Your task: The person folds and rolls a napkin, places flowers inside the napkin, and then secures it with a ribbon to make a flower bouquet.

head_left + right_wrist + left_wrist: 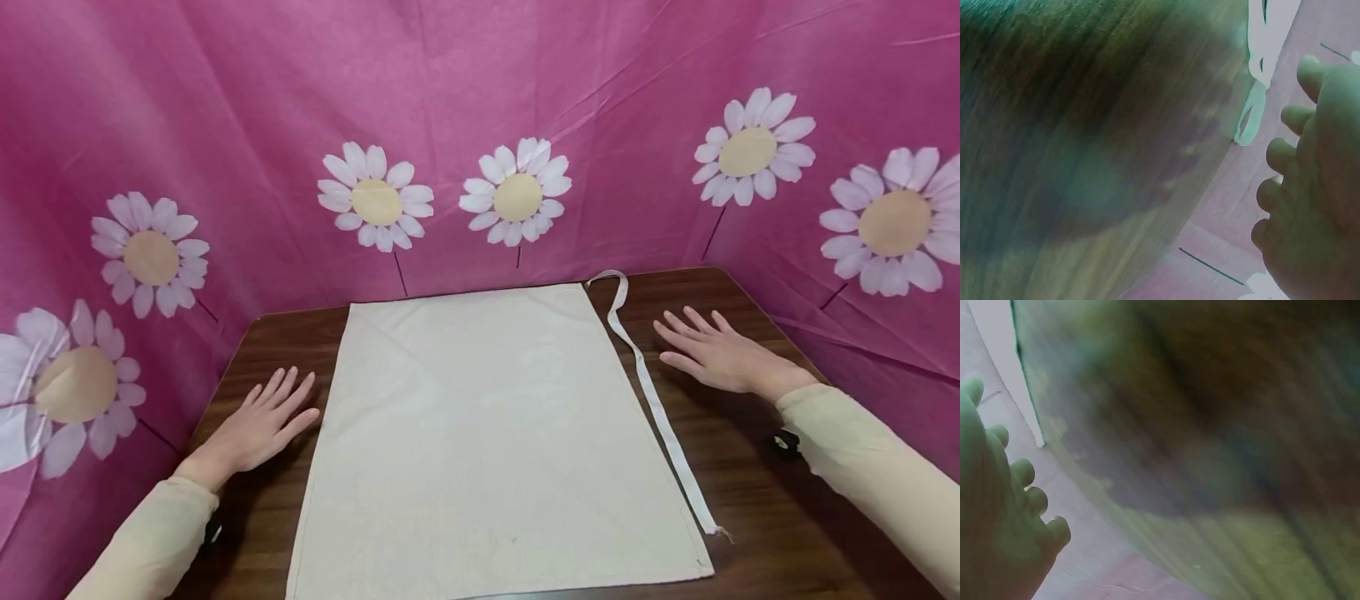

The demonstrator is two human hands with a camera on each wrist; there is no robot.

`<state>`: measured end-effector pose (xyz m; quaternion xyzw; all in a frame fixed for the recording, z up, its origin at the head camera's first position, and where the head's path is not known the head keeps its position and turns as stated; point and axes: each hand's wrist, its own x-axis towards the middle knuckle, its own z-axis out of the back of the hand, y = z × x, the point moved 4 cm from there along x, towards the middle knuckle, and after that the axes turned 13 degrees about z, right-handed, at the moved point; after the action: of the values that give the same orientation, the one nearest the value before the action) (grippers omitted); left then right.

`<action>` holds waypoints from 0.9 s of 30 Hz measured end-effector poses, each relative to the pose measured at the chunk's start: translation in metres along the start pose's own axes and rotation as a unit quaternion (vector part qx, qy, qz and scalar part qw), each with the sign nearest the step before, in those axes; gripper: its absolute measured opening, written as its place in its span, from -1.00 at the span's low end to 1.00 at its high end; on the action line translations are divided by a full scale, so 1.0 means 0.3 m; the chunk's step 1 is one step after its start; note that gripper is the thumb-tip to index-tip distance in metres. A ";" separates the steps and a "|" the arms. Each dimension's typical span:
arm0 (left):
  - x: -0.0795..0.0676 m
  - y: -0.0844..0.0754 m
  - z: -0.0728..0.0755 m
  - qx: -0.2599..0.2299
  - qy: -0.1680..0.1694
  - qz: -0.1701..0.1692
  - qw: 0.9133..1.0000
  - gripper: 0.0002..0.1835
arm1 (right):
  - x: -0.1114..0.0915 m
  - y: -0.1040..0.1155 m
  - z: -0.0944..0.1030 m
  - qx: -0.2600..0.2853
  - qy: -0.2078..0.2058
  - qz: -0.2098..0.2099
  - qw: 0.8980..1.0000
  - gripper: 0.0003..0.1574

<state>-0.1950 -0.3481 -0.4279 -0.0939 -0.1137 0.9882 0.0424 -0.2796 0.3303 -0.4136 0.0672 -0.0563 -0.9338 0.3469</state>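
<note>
A flat cream-white cloth (487, 433), roughly rectangular, lies spread over the middle of the dark wooden table. Along its right side runs a narrow white strap (651, 392), attached near the far right corner and frayed at its near end. My left hand (255, 429) is held palm down left of the cloth, fingers straight and slightly spread, holding nothing. To the right of the strap, my right hand (716, 354) is also palm down with straight fingers and nothing in it. In the right wrist view, the looped strap (1250, 115) hangs at the table's far edge.
The wooden table (765, 475) has rounded far corners. Behind and at both sides hangs a pink curtain (450, 75) printed with large white daisies, close against the table's edges. Dark wrist devices (785, 442) show under the cream sleeves (862, 458).
</note>
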 end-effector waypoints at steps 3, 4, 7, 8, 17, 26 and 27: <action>0.000 -0.037 0.017 0.011 -0.007 -0.015 1.000 -0.21 | -0.002 0.006 0.007 -0.006 -0.011 0.014 1.000 -0.14; 0.000 -0.051 0.022 0.015 -0.009 -0.020 1.000 -0.21 | -0.004 0.009 0.010 -0.006 -0.013 0.017 1.000 -0.15; 0.000 -0.094 0.030 0.027 -0.019 -0.038 0.999 -0.23 | -0.011 0.017 0.017 -0.009 -0.017 0.028 0.999 -0.17; -0.001 -0.108 0.030 0.030 -0.023 -0.045 0.998 -0.24 | -0.014 0.022 0.020 -0.011 -0.020 0.032 0.999 -0.18; -0.036 -0.276 -0.043 0.057 -0.050 -0.125 0.989 -0.30 | -0.039 0.082 0.003 0.029 -0.034 0.078 0.996 -0.12; -0.136 -0.553 -0.084 0.076 -0.051 -0.214 0.973 -0.23 | -0.061 0.188 -0.048 0.029 -0.059 0.171 0.983 0.15; -0.153 -0.590 -0.087 0.076 -0.049 -0.224 0.970 -0.22 | -0.061 0.200 -0.052 0.026 -0.061 0.180 0.981 0.18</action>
<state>-0.1339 -0.1754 -0.4037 -0.0141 -0.0583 0.9625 0.2646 -0.2249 0.2961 -0.4184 0.0074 -0.1128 -0.8567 0.5032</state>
